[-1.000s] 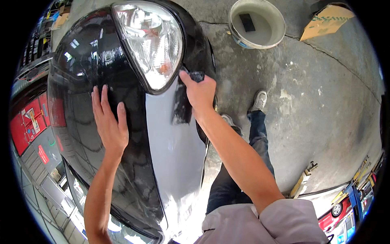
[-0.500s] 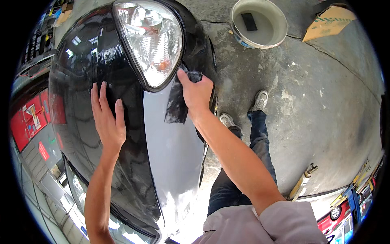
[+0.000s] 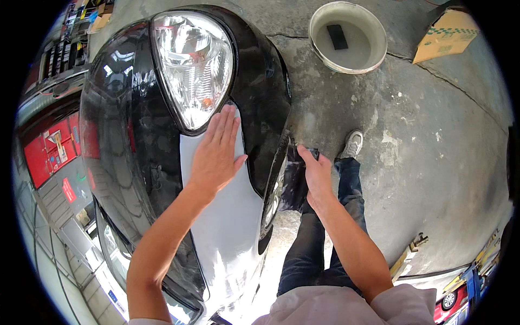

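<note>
My left hand [image 3: 213,154] lies flat on the grey fender panel [image 3: 222,216] of a black car, its fingers stretched toward the lower tip of the headlight [image 3: 195,65]. Out past the fender's right side, my right hand [image 3: 318,176] grips a black sheet of sandpaper [image 3: 293,181] by its edge, thumb on top. The sheet hangs beside the front wheel [image 3: 275,197], apart from the bodywork. Glossy black hood [image 3: 143,130] stretches to the left of the grey panel, and the black bumper [image 3: 257,76] curves round to the right of the headlight.
A white bucket [image 3: 381,52] of cloudy water stands on the concrete floor, with a dark rectangular block [image 3: 337,37] in it. Farther right is a cardboard box [image 3: 447,35]. My legs [image 3: 303,252] are close to the car's side. A red cabinet [image 3: 51,149] stands at the left.
My left hand has moved right from the black hood onto the grey panel. My right hand has drawn the sandpaper off the panel, toward the right and nearer to me.
</note>
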`<state>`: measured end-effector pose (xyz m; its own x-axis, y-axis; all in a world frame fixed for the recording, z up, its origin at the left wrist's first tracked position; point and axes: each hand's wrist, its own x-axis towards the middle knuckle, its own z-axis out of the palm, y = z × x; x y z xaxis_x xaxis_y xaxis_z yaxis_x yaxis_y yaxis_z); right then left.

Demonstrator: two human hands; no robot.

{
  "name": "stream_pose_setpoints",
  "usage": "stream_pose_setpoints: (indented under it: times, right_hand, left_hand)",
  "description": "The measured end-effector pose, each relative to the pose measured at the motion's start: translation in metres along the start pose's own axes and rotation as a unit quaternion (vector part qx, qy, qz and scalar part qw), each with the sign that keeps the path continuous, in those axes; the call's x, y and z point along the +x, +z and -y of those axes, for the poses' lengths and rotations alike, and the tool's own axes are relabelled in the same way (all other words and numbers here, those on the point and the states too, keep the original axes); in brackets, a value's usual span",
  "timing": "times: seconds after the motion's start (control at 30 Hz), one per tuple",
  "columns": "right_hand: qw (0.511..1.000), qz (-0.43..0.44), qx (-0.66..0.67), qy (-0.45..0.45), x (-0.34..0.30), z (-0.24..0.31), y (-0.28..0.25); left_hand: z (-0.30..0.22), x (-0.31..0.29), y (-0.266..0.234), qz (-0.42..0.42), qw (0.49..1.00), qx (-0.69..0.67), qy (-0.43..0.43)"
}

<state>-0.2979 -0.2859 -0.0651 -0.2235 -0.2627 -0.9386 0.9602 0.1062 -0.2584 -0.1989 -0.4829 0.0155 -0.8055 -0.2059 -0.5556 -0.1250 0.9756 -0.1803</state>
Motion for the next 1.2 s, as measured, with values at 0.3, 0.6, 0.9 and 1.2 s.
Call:
stream_pose_setpoints:
  times: [0.3,0.6,0.9,1.2]
  right_hand:
    - [0.997,0.033,-0.076,-0.004,-0.003,-0.009,-0.005]
    - [0.981,0.192,-0.027,-0.006,-0.006,-0.012,0.01]
    - [0.969,0.235,0.073,0.034,0.0,-0.023,0.007]
    - [0.976,0.208,0.053,0.034,0.016,-0.015,-0.004]
  left_hand:
    - [-0.051,-0.051,-0.006,0.157,0.951,-0.267,-0.015]
    - [-0.093,-0.04,-0.001,-0.008,0.827,-0.512,-0.231]
    - [-0.089,-0.043,-0.004,0.09,0.682,-0.688,-0.233]
    - [-0.059,-0.051,0.0,-0.099,0.869,-0.477,-0.09]
